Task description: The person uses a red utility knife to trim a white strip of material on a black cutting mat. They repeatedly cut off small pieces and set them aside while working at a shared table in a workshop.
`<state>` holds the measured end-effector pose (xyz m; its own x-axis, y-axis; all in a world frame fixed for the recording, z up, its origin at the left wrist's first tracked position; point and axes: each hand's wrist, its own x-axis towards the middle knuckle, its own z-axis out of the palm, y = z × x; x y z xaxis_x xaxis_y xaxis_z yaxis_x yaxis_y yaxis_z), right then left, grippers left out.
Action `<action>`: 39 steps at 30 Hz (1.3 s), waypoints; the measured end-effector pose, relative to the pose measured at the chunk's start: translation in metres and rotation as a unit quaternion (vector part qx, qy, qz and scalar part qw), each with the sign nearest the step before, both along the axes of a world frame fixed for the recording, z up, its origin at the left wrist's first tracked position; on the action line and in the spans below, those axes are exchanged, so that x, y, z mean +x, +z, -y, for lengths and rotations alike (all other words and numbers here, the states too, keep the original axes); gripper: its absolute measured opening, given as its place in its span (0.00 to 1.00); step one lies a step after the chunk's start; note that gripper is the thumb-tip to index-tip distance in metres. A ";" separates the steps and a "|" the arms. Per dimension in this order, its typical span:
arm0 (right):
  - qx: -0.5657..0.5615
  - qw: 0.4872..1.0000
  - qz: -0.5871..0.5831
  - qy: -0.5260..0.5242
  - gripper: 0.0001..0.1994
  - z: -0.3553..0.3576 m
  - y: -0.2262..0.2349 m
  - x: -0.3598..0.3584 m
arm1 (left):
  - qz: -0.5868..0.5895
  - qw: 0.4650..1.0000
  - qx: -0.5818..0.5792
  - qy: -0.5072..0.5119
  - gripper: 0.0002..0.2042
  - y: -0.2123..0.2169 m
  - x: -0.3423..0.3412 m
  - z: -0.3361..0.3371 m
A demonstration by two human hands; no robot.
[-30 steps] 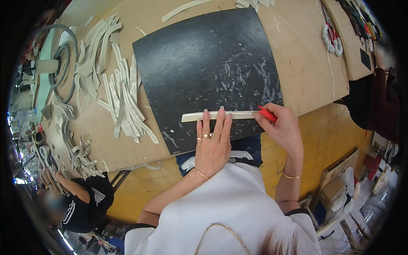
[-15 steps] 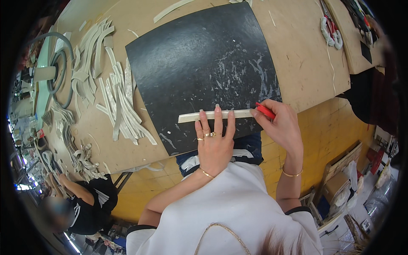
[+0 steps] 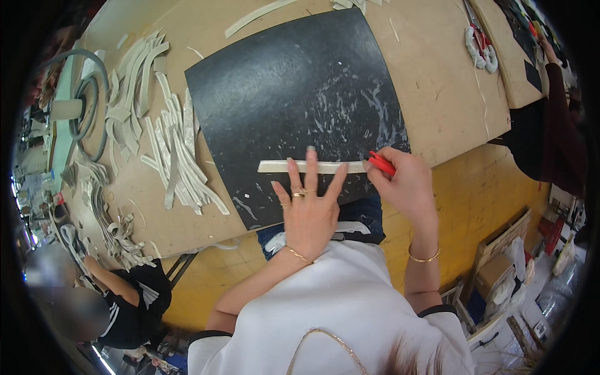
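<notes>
A narrow off-white strip (image 3: 273,166) of material lies crosswise near the front edge of a black mat (image 3: 275,87). My left hand (image 3: 309,215) rests on the strip with its fingers spread, pressing it to the mat. At the strip's right end, my right hand (image 3: 409,187) is closed around a small red tool (image 3: 382,164). Most of that tool is hidden in my fingers, so its kind cannot be made out. My right fingertips are at the strip's end.
Several pale strips (image 3: 178,156) are heaped left of the mat, beside a coiled grey hose (image 3: 102,119). Red-handled scissors (image 3: 481,47) with white wrapping lie at the far right. One co-worker (image 3: 128,294) is at the lower left; another person's arm (image 3: 556,94) shows at the right.
My left hand has shifted slightly left, with its fingers spread wider. My right hand and the red tool have moved a little left. The person at the right now reaches an arm forward.
</notes>
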<state>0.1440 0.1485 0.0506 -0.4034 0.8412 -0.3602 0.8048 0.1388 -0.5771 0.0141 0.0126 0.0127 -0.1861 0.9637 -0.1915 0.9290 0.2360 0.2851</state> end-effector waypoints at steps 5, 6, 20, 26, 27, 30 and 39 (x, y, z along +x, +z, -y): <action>0.011 0.999 -0.015 0.043 0.11 0.016 -0.004 -0.033 | 0.016 1.000 0.025 -0.008 0.29 0.006 -0.050 0.006; 0.021 0.999 -0.024 0.041 0.11 0.017 -0.004 -0.039 | 0.026 0.999 0.034 -0.025 0.30 0.007 -0.051 0.010; 0.009 0.998 -0.054 0.039 0.11 0.013 0.008 -0.066 | 0.100 0.991 0.053 -0.071 0.34 0.003 -0.055 0.003; -0.037 0.990 -0.137 0.000 0.13 0.014 0.017 -0.064 | 0.104 0.992 0.050 -0.058 0.32 0.006 -0.052 0.003; -0.032 0.992 -0.123 -0.006 0.13 0.013 0.016 -0.060 | 0.104 0.992 0.051 -0.059 0.32 0.006 -0.052 0.002; -0.048 0.997 -0.054 -0.016 0.13 0.010 0.011 -0.039 | 0.099 0.992 0.051 -0.060 0.31 0.007 -0.052 0.002; -0.117 0.988 -0.046 -0.090 0.14 0.019 -0.005 0.004 | 0.119 0.990 0.065 -0.041 0.40 0.004 -0.053 0.002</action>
